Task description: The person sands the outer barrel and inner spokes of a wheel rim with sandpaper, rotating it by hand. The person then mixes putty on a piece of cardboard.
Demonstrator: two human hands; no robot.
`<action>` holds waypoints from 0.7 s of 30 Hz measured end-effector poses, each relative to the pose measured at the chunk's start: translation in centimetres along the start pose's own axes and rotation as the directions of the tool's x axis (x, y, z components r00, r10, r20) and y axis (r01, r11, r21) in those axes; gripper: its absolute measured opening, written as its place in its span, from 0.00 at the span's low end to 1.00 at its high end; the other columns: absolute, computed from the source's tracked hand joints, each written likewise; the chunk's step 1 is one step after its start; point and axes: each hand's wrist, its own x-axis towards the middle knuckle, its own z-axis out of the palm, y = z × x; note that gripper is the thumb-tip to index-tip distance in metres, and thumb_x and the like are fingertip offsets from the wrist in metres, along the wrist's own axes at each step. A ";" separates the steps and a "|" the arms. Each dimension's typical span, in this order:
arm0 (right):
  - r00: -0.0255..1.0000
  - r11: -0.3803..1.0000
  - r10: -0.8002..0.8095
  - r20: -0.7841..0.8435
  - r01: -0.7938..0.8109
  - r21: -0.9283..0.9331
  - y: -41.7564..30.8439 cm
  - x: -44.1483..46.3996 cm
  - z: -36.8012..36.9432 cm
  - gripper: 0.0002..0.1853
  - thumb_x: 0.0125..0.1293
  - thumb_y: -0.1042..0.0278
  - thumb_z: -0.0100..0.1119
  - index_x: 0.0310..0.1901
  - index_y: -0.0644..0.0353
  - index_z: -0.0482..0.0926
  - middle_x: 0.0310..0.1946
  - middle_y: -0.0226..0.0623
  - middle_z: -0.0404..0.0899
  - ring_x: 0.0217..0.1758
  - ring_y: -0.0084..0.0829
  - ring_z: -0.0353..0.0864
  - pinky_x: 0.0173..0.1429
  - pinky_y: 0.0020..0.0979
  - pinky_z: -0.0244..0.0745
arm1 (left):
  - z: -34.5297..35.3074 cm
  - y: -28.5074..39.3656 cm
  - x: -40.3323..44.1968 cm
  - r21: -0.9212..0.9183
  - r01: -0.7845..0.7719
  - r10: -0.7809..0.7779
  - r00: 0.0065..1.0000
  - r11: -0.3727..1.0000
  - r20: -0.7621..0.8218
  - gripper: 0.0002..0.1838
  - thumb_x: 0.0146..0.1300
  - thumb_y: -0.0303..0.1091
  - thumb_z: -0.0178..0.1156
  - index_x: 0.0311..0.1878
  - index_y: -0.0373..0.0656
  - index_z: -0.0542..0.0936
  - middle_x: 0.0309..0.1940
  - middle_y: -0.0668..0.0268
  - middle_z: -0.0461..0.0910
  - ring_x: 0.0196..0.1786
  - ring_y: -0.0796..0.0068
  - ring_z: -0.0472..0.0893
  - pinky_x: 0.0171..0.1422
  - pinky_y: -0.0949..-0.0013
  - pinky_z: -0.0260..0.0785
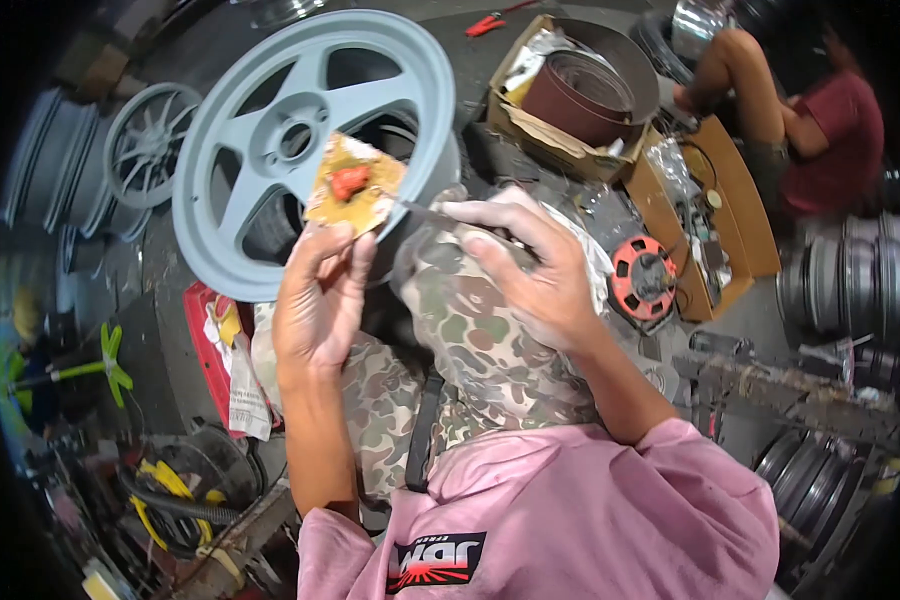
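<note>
Between the thumb and fingers of my left hand [320, 285] is a small square yellow-brown card [378, 208] with pale, worn edges. A lump of red-orange paste [348, 182] sits on it. My right hand [535, 265] grips a thin, narrow blade-like tool [418, 210], its tip close to the card's right edge; whether it touches cannot be made out. Just behind the card stands a large grey-blue car wheel [255, 122], tilted, with broad spokes and a central hub. The card hides part of its lower right spokes.
An open box with brown abrasive rolls [580, 90] and a long cardboard box [745, 215] stand to the right. Nearby are a red reel [642, 278] and a seated person [835, 130]. A red case [210, 340] and another wheel [150, 145] are left.
</note>
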 end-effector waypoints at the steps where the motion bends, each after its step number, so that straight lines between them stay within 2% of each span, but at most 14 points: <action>1: 1.000 0.999 0.005 -0.013 -0.005 -0.035 0.4 -0.1 0.1 0.13 0.71 0.74 0.64 0.54 0.64 0.85 0.40 0.35 0.82 0.46 0.27 0.81 0.56 0.28 0.72 | 0.5 0.1 -0.2 -0.001 0.007 -0.007 1.000 1.000 0.002 0.17 0.66 0.21 0.64 0.57 0.31 0.77 0.51 0.56 0.84 0.53 0.69 0.86 0.61 0.69 0.83; 3: 0.999 0.999 -0.012 -0.050 0.009 -0.046 1.0 -0.4 0.0 0.11 0.69 0.75 0.64 0.52 0.65 0.85 0.40 0.38 0.82 0.44 0.30 0.81 0.52 0.29 0.74 | 0.5 0.4 -0.2 -0.002 0.005 -0.005 1.000 1.000 -0.001 0.15 0.67 0.21 0.64 0.55 0.30 0.77 0.52 0.55 0.84 0.55 0.67 0.85 0.59 0.71 0.84; 4: 0.997 0.998 -0.037 -0.063 0.034 -0.050 1.4 -0.6 -0.1 0.10 0.68 0.75 0.64 0.49 0.65 0.85 0.39 0.40 0.82 0.41 0.33 0.82 0.49 0.31 0.75 | 0.4 0.4 0.1 -0.093 0.002 -0.001 1.000 0.996 0.008 0.15 0.66 0.20 0.63 0.55 0.28 0.77 0.52 0.53 0.84 0.56 0.62 0.85 0.58 0.70 0.85; 6: 0.999 0.997 0.005 -0.049 -0.008 -0.072 2.3 -1.4 -1.2 0.09 0.72 0.73 0.62 0.50 0.65 0.83 0.40 0.38 0.83 0.42 0.29 0.82 0.49 0.29 0.76 | 0.3 0.9 -0.1 -0.190 0.096 -0.072 0.989 0.977 0.126 0.14 0.67 0.20 0.62 0.55 0.27 0.77 0.51 0.52 0.84 0.56 0.58 0.85 0.56 0.70 0.86; 7: 0.983 0.984 0.163 -0.082 -0.157 0.083 2.7 -1.8 -1.8 0.10 0.74 0.71 0.60 0.52 0.64 0.82 0.41 0.36 0.83 0.42 0.25 0.82 0.49 0.28 0.76 | -0.2 1.0 0.1 -0.258 0.155 -0.105 0.975 0.953 0.197 0.15 0.67 0.22 0.61 0.55 0.28 0.79 0.51 0.50 0.84 0.58 0.53 0.84 0.61 0.61 0.85; 8: 0.944 0.926 0.320 -0.083 -0.292 0.240 3.2 -2.2 -2.4 0.10 0.77 0.70 0.57 0.54 0.63 0.80 0.42 0.34 0.83 0.42 0.22 0.81 0.48 0.26 0.76 | -0.4 0.9 0.0 -0.251 0.144 -0.100 0.979 0.957 0.179 0.15 0.67 0.22 0.61 0.55 0.28 0.79 0.51 0.50 0.84 0.58 0.53 0.84 0.61 0.61 0.85; 10: 0.929 0.905 0.325 -0.175 -0.252 0.343 5.0 -2.8 -4.0 0.12 0.80 0.67 0.53 0.60 0.59 0.75 0.41 0.30 0.83 0.42 0.17 0.79 0.47 0.22 0.74 | -0.1 0.9 -0.5 -0.283 0.238 -0.142 0.936 0.929 0.322 0.18 0.66 0.27 0.60 0.57 0.28 0.79 0.55 0.49 0.83 0.62 0.47 0.81 0.70 0.50 0.78; 11: 0.902 0.908 0.364 -0.234 -0.287 0.306 5.7 -3.0 -4.6 0.12 0.81 0.67 0.52 0.60 0.59 0.74 0.40 0.30 0.82 0.40 0.17 0.76 0.44 0.20 0.72 | -0.1 0.7 -0.6 -0.374 0.291 -0.129 0.907 0.880 0.401 0.22 0.64 0.29 0.59 0.60 0.28 0.78 0.58 0.47 0.82 0.68 0.41 0.76 0.77 0.41 0.68; 12: 0.868 0.907 0.398 -0.297 -0.324 0.268 6.3 -3.2 -5.1 0.12 0.81 0.66 0.51 0.60 0.59 0.74 0.38 0.29 0.81 0.38 0.16 0.74 0.42 0.18 0.70 | 0.0 0.7 -0.5 -0.339 0.291 -0.121 0.888 0.895 0.444 0.23 0.65 0.28 0.57 0.61 0.27 0.78 0.60 0.46 0.81 0.70 0.39 0.73 0.78 0.39 0.65; 14: 0.869 0.878 0.403 -0.286 -0.279 0.390 7.8 -3.5 -5.8 0.11 0.82 0.65 0.51 0.57 0.60 0.74 0.34 0.26 0.77 0.33 0.13 0.68 0.38 0.18 0.65 | 0.6 0.5 -0.3 -0.342 0.305 -0.104 0.861 0.889 0.498 0.23 0.65 0.29 0.57 0.62 0.27 0.77 0.62 0.45 0.80 0.71 0.37 0.72 0.78 0.37 0.64; 15: 0.848 0.870 0.431 -0.309 -0.300 0.392 7.9 -3.7 -5.6 0.10 0.82 0.63 0.51 0.54 0.60 0.74 0.31 0.23 0.72 0.31 0.12 0.62 0.36 0.19 0.61 | 0.5 0.7 -0.3 -0.331 0.298 -0.104 0.862 0.895 0.497 0.23 0.65 0.29 0.57 0.62 0.27 0.77 0.62 0.45 0.80 0.71 0.37 0.72 0.78 0.37 0.64; 17: 0.847 0.878 0.439 -0.298 -0.335 0.341 8.9 -4.0 -5.4 0.10 0.82 0.63 0.51 0.53 0.60 0.74 0.31 0.22 0.70 0.32 0.13 0.62 0.36 0.19 0.61 | 0.3 0.2 0.1 -0.335 0.272 -0.093 0.880 0.902 0.466 0.23 0.65 0.29 0.57 0.61 0.27 0.78 0.63 0.43 0.78 0.72 0.36 0.71 0.79 0.37 0.63; 20: 0.824 0.880 0.475 -0.309 -0.441 0.176 10.6 -4.7 -5.6 0.12 0.81 0.61 0.50 0.50 0.61 0.75 0.31 0.25 0.68 0.33 0.16 0.64 0.38 0.23 0.63 | 0.1 0.1 0.4 -0.281 0.282 -0.101 0.846 0.917 0.523 0.22 0.65 0.29 0.57 0.60 0.28 0.79 0.63 0.43 0.78 0.72 0.34 0.70 0.80 0.36 0.61; 21: 0.826 0.883 0.464 -0.322 -0.462 0.087 11.6 -5.0 -5.9 0.12 0.81 0.61 0.51 0.49 0.62 0.76 0.31 0.28 0.69 0.33 0.20 0.66 0.40 0.27 0.66 | 0.1 -0.1 0.2 -0.295 0.276 -0.105 0.867 0.914 0.487 0.24 0.62 0.29 0.60 0.61 0.26 0.76 0.61 0.42 0.78 0.69 0.34 0.73 0.75 0.35 0.68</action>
